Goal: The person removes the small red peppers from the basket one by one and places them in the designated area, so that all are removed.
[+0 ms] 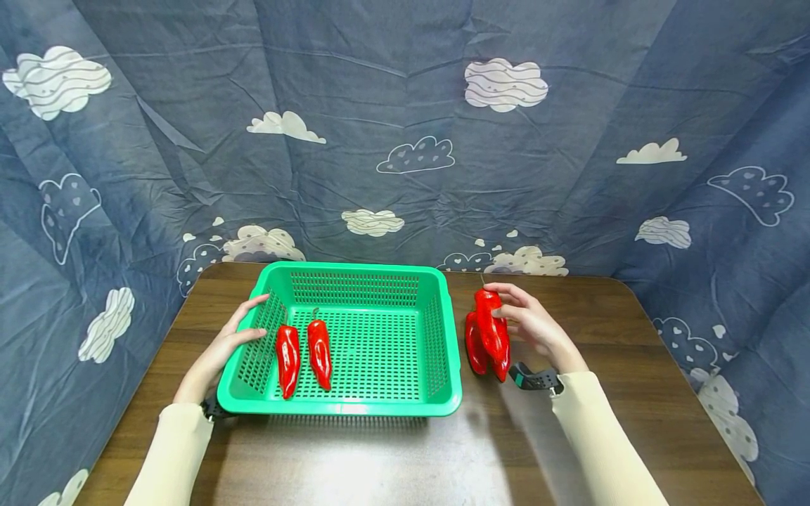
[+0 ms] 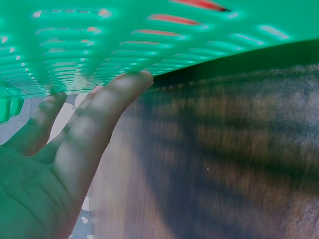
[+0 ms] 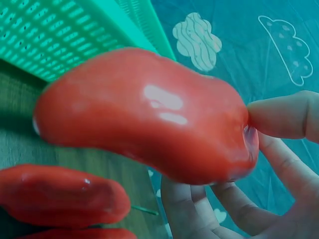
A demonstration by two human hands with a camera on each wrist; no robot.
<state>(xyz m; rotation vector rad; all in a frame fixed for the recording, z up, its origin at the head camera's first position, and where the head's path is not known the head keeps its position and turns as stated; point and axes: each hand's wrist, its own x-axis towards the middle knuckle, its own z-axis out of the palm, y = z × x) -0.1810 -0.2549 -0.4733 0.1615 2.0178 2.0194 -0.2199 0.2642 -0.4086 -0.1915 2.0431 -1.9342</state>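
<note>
On the table stands a green plastic basket [image 1: 342, 407] with two red peppers inside, one pepper [image 1: 287, 362] near the left wall and another pepper [image 1: 319, 355] just right of it. My left hand [image 1: 218, 351] is at the basket's left rim, fingers and thumb extended; the left wrist view shows them against the perforated green wall [image 2: 99, 45]. Right of the basket, my right hand [image 1: 528, 320] pinches a red pepper [image 3: 144, 114] near its stem end, tip pointing down toward me. Beneath it lies another red pepper [image 3: 65, 194], with part of a further one at the frame's edge.
A brown wooden table [image 1: 607, 337] carries everything. Behind and beside it hangs a dark blue curtain [image 1: 405, 91] with cloud prints. Black wrist straps [image 1: 534, 378] are worn at the cuffs of the cream sleeves.
</note>
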